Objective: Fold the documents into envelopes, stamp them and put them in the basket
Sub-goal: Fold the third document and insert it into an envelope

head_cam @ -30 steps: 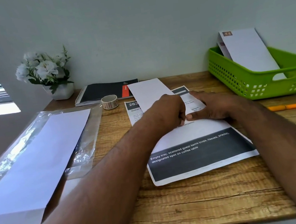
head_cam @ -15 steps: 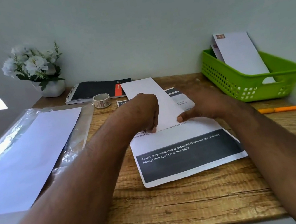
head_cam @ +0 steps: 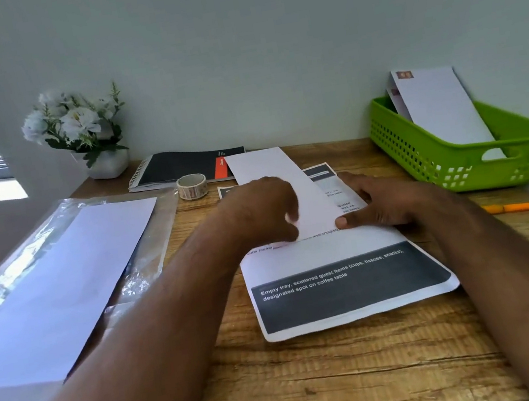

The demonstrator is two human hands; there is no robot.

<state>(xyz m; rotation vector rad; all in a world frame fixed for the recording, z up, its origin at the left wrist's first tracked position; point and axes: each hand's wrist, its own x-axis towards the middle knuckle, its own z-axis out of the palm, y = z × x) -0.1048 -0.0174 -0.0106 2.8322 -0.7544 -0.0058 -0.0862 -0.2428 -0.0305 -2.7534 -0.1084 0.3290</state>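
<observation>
A printed document [head_cam: 339, 289] with a dark banner lies on the wooden desk in front of me. A long white envelope [head_cam: 272, 171] lies slanted on top of it. My left hand [head_cam: 258, 211] grips the envelope's near left edge with curled fingers. My right hand [head_cam: 384, 202] rests on the paper and pinches the envelope's near right corner with its thumb. A green basket [head_cam: 422, 154] at the back right holds two stamped envelopes [head_cam: 438, 103]. A roll of stamps [head_cam: 192, 185] sits behind my left hand.
A stack of blank envelopes [head_cam: 55, 285] in clear plastic wrap fills the left of the desk. A black spiral notebook [head_cam: 178, 165] and a white flower pot [head_cam: 104, 163] stand at the back. An orange pen [head_cam: 524, 206] lies at the right edge.
Both hands have shifted on the envelope's near end; my left hand moved left to its edge and my right thumb now sits at its right corner. The camera view swayed.
</observation>
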